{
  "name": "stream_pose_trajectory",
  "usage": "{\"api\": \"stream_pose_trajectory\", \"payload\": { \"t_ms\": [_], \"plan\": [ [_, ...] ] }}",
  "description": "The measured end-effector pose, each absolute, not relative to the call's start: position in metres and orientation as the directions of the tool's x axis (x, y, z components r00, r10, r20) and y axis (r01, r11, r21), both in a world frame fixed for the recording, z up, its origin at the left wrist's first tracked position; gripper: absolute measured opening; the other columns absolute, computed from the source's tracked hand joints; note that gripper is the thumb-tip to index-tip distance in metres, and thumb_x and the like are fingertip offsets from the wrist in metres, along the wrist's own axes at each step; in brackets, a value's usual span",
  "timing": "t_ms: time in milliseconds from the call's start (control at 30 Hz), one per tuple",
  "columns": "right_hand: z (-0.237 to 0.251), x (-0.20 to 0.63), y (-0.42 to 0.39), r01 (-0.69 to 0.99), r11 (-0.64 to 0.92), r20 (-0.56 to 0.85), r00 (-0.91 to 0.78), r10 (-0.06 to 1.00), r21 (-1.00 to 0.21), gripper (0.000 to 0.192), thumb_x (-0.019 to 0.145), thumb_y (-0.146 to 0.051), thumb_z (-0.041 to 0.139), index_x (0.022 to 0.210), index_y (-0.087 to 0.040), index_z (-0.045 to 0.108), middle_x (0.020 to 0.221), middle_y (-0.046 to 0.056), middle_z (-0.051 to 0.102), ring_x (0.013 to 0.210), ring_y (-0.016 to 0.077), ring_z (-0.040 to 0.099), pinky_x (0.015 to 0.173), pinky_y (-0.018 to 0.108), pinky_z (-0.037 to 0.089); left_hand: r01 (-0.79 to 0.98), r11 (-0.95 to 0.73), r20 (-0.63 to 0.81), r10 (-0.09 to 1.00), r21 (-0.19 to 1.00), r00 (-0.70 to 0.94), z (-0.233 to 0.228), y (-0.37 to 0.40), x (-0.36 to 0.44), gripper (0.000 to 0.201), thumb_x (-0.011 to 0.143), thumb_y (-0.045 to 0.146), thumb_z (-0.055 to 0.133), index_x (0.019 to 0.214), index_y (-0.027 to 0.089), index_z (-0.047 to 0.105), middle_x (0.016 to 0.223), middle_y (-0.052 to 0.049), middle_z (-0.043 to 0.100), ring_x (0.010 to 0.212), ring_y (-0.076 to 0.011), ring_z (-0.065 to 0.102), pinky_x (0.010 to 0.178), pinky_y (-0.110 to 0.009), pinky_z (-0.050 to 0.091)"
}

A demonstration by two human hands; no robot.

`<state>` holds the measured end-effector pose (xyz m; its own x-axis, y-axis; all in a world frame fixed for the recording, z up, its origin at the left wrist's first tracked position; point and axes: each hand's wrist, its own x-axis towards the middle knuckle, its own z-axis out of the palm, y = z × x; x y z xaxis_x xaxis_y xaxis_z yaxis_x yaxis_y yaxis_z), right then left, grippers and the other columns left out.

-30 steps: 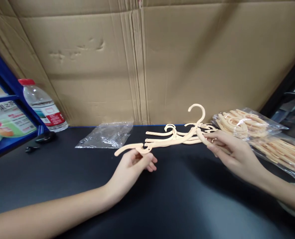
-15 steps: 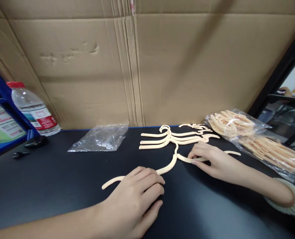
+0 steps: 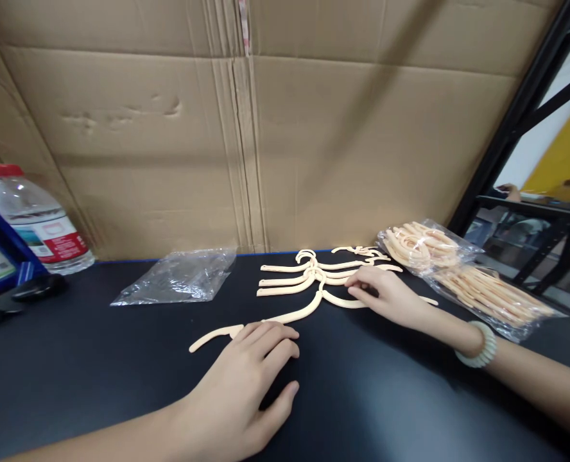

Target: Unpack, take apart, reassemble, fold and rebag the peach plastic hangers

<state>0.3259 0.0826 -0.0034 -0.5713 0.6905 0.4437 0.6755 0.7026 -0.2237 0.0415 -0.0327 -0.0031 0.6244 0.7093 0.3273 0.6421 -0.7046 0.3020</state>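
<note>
A cream plastic clothes hanger (image 3: 299,312) lies on the black table in front of me, its hook pointing away. My left hand (image 3: 251,378) rests over its left arm, fingers slightly bent and thumb apart, gripping nothing. Part of that arm is covered by the hand. My right hand (image 3: 388,295) hovers over the hanger's right arm, thumb and fingers apart. Its fingertips reach the right ends of several similar cream hanger parts (image 3: 289,281) laid in rows just behind. Whether they touch those parts I cannot tell.
Bagged cream hanger parts (image 3: 492,292) lie at the right, with another bag (image 3: 424,244) behind. A crumpled clear bag (image 3: 179,276) is left of the rows. A water bottle (image 3: 39,221) and small black objects (image 3: 39,288) are far left. A cardboard wall (image 3: 145,147) stands behind.
My right hand has let go of the hanger's right arm and moved toward the parts behind it. My left hand stays by the left arm, its fingers looser. The view has shifted right.
</note>
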Motion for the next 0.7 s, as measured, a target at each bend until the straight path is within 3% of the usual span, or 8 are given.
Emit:
{"api": "stream_pose_trajectory", "payload": {
  "t_ms": [267,400,533,633,700],
  "plan": [
    [0.022,0.370,0.162,0.849,0.521,0.367,-0.458,0.810,-0.089,0.024,0.084,-0.011,0.047,0.088,-0.013,0.071,0.085,0.011,0.073,0.077,0.0218,0.066,0.070,0.032,0.047,0.624,-0.691,0.324,0.722,0.364,0.611,-0.002,-0.030,0.043,0.020,0.081,0.018,0.055,0.101,0.023,0.056,0.116,-0.009,0.061,0.109,-0.0294,0.056,0.092,-0.044,0.045],
    [0.023,0.373,0.187,0.870,0.491,0.295,-0.459,0.838,-0.041,0.019,0.088,-0.024,0.056,0.088,-0.013,0.071,0.087,0.012,0.072,0.081,0.0223,0.066,0.075,0.033,0.049,0.622,-0.694,0.323,0.720,0.363,0.615,-0.003,-0.029,0.042,0.020,0.082,0.018,0.055,0.101,0.023,0.056,0.117,-0.010,0.060,0.110,-0.0291,0.055,0.092,-0.044,0.045],
    [0.013,0.362,0.198,0.864,0.502,0.247,-0.480,0.842,-0.030,0.022,0.092,-0.035,0.057,0.098,-0.015,0.065,0.098,0.006,0.068,0.085,0.0172,0.064,0.079,0.035,0.052,0.626,-0.694,0.332,0.720,0.356,0.610,-0.004,-0.029,0.042,0.020,0.082,0.018,0.055,0.101,0.024,0.056,0.118,-0.010,0.060,0.109,-0.0293,0.056,0.094,-0.045,0.045],
    [0.012,0.355,0.202,0.858,0.511,0.279,-0.478,0.833,-0.056,0.021,0.094,-0.034,0.055,0.100,-0.016,0.063,0.100,0.005,0.066,0.084,0.0153,0.064,0.078,0.035,0.054,0.646,-0.680,0.319,0.733,0.347,0.601,-0.004,-0.031,0.043,0.019,0.082,0.019,0.055,0.101,0.023,0.056,0.118,-0.009,0.060,0.110,-0.0294,0.056,0.095,-0.047,0.044],
    [0.017,0.353,0.201,0.843,0.529,0.352,-0.469,0.810,-0.094,0.018,0.093,-0.031,0.057,0.091,-0.016,0.066,0.094,0.006,0.068,0.085,0.0171,0.064,0.080,0.036,0.052,0.657,-0.671,0.306,0.741,0.343,0.598,-0.003,-0.032,0.044,0.019,0.083,0.018,0.054,0.101,0.023,0.055,0.119,-0.008,0.060,0.111,-0.0289,0.055,0.095,-0.047,0.044]
  ]
}}
